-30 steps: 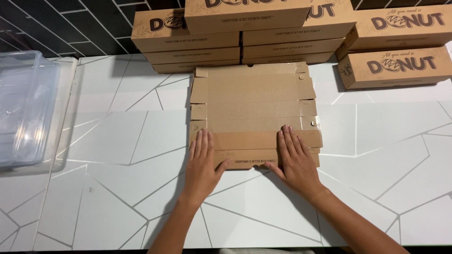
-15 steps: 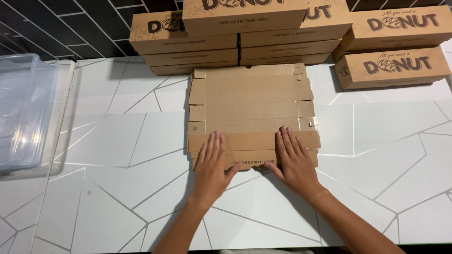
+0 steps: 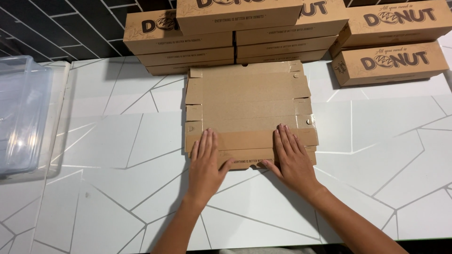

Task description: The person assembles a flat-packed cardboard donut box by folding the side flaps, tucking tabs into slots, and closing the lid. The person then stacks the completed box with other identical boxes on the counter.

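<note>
A: Where's the work?

B: Centre of the frame. Flat cardboard box blank (image 3: 248, 108) lies unfolded on the white desk (image 3: 117, 155), its far edge near the stacked brown boxes (image 3: 235, 35) at the top.

A: Hands?

B: Both flat, fingers together, gripping nothing. Left hand (image 3: 205, 162) presses the near flap (image 3: 245, 139) left of centre, thumb tucked by the blank's near edge. Right hand (image 3: 292, 157) mirrors it to the right, thumb at that edge too.

A: Step, as I read it?

B: Looks like folding that near strip along its crease. To do it well: keep both palms level so the fold runs straight, press evenly on the 2 sides, thumbs lifting from under the edge together. Uneven push would likely skew the crease.

A: Side tabs?

B: Small tabs with round holes sit at left and right edges; keep fingers off them, I'd say.

A: Anything else?

B: Clear plastic bin (image 3: 21, 113) at the left edge, well apart. 2 more brown boxes (image 3: 391, 54) upper right.
</note>
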